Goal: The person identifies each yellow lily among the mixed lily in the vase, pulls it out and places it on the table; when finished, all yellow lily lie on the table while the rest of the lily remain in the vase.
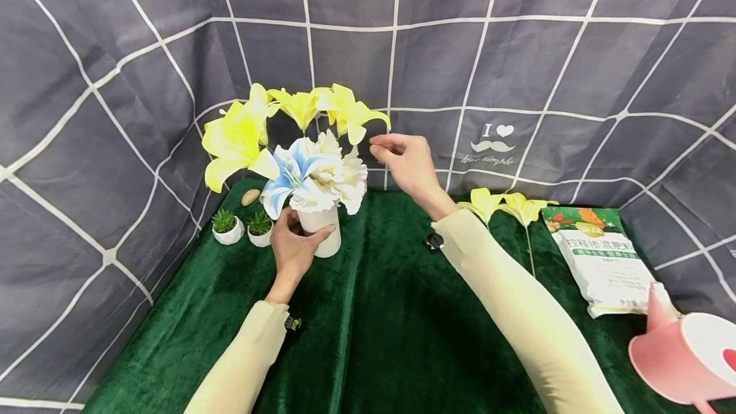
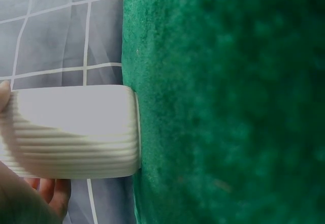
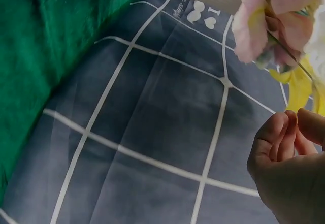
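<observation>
A white ribbed vase (image 1: pixel 328 235) stands upright on the green cloth, and my left hand (image 1: pixel 293 249) grips its side, thumb across the front. The left wrist view shows the vase (image 2: pixel 76 132) sideways, with fingertips (image 2: pixel 56 193) curling around it. The vase holds a blue-and-white lily (image 1: pixel 294 171), ruffled white flowers (image 1: pixel 339 177) and several yellow lilies (image 1: pixel 238 136). Just right of the bouquet is my right hand (image 1: pixel 409 165), fingers loosely bent, nothing visible between them. In the right wrist view its fingertips (image 3: pixel 277 127) are close to a yellow petal (image 3: pixel 299 89).
Two small potted succulents (image 1: pixel 228 227) and a tan egg-shaped stone (image 1: pixel 250 197) sit left of the vase. On the right lie yellow lilies (image 1: pixel 523 208), a fertilizer bag (image 1: pixel 604 264) and a pink watering can (image 1: pixel 678 356). A grey grid curtain (image 1: pixel 448 69) hangs behind.
</observation>
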The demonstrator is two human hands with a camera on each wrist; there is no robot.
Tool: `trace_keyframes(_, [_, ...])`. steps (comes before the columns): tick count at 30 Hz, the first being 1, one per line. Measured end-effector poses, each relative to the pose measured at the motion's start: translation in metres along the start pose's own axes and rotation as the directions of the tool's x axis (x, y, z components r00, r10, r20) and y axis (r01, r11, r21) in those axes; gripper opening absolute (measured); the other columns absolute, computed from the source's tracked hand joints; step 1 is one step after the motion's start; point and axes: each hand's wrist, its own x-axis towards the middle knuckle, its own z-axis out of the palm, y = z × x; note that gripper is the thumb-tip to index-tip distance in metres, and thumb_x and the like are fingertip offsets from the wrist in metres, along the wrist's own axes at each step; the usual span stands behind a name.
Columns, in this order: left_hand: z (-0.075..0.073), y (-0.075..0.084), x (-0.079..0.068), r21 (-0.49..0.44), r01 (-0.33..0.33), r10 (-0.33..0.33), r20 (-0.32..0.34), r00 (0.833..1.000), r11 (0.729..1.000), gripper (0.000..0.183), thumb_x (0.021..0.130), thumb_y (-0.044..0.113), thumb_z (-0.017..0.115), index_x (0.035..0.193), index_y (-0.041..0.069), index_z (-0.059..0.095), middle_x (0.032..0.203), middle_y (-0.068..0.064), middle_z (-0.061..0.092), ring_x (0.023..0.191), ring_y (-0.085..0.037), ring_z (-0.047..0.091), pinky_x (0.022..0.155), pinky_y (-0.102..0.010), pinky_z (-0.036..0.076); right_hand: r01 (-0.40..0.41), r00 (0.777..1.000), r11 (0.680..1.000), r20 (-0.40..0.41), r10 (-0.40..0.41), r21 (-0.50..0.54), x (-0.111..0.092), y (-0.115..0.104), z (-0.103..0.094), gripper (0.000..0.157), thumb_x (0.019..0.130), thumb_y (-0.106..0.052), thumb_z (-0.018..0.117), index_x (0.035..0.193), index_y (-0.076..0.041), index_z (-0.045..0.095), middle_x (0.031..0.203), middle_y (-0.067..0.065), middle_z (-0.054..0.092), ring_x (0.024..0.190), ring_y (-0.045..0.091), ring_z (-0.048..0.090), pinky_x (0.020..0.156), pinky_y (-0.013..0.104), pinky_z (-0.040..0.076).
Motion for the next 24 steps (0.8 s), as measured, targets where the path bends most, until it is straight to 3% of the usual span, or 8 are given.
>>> trace_keyframes(5, [0.001, 0.002, 0.001, -0.013, 0.011, -0.011, -0.006, 1.0, 1.0, 0.059, 0.07, 0.035, 0.094, 0.112, 0.011, 0.06, 0.105, -0.01, 0.065, 0.097, -0.028, 0.066, 0.085, -0.048, 0.055, 0.011, 0.997, 1.0, 0.072, -0.013, 0.018, 0.013, -0.004, 0.017, 0.012, 0.096, -0.016, 0.069, 0.1, -0.009, 0.077, 0.096, 0.009, 0.076, 0.089, 0.025, 0.07, 0.077, 0.025, 0.052])
trace_keyframes(9, [0.002, 0.004, 0.001, -0.014, 0.006, -0.006, 0.002, 1.0, 1.0, 0.059, 0.07, 0.036, 0.093, 0.112, 0.011, 0.06, 0.104, -0.01, 0.065, 0.096, -0.026, 0.067, 0.084, -0.045, 0.055, 0.016, 0.992, 0.999, 0.121, -0.021, 0.044, 0.017, -0.008, 0.026, 0.015, 0.096, -0.009, 0.064, 0.097, -0.009, 0.079, 0.1, 0.008, 0.078, 0.093, 0.022, 0.07, 0.076, 0.024, 0.05])
trace_keyframes(12, [0.003, 0.004, 0.001, -0.017, 0.007, -0.007, 0.007, 1.0, 1.0, 0.059, 0.07, 0.036, 0.093, 0.111, 0.011, 0.06, 0.104, -0.01, 0.065, 0.096, -0.026, 0.068, 0.084, -0.044, 0.056, 0.003, 0.99, 0.998, 0.139, -0.012, 0.062, 0.019, -0.009, 0.031, 0.02, 0.095, -0.007, 0.064, 0.107, -0.011, 0.079, 0.112, 0.007, 0.078, 0.102, 0.017, 0.072, 0.079, 0.023, 0.053])
trace_keyframes(18, [0.003, 0.003, 0.0, -0.012, 0.034, -0.034, 0.005, 0.999, 0.999, 0.059, 0.07, 0.034, 0.094, 0.112, 0.011, 0.059, 0.105, -0.01, 0.064, 0.098, -0.026, 0.068, 0.085, -0.044, 0.056, -0.017, 0.989, 0.996, 0.145, 0.005, 0.086, 0.019, -0.008, 0.039, 0.024, 0.094, -0.001, 0.061, 0.108, -0.008, 0.079, 0.117, 0.009, 0.076, 0.108, 0.02, 0.072, 0.085, 0.026, 0.056])
trace_keyframes(21, [0.002, 0.003, 0.0, -0.005, 0.037, -0.037, 0.002, 0.999, 0.999, 0.059, 0.07, 0.033, 0.094, 0.112, 0.011, 0.059, 0.105, -0.01, 0.064, 0.098, -0.026, 0.067, 0.084, -0.043, 0.055, -0.023, 0.99, 0.997, 0.141, 0.012, 0.077, 0.019, -0.009, 0.043, 0.027, 0.093, 0.0, 0.059, 0.11, -0.008, 0.079, 0.113, 0.006, 0.078, 0.102, 0.015, 0.072, 0.082, 0.021, 0.055])
trace_keyframes(24, [0.001, 0.003, 0.001, 0.004, 0.036, -0.036, -0.005, 0.999, 0.999, 0.06, 0.069, 0.034, 0.094, 0.111, 0.01, 0.058, 0.105, -0.01, 0.064, 0.098, -0.025, 0.067, 0.083, -0.041, 0.055, 0.01, 0.992, 0.998, 0.123, -0.018, 0.069, 0.02, -0.009, 0.044, 0.028, 0.09, 0.004, 0.056, 0.103, -0.005, 0.08, 0.086, 0.002, 0.076, 0.076, 0.009, 0.064, 0.066, 0.018, 0.047])
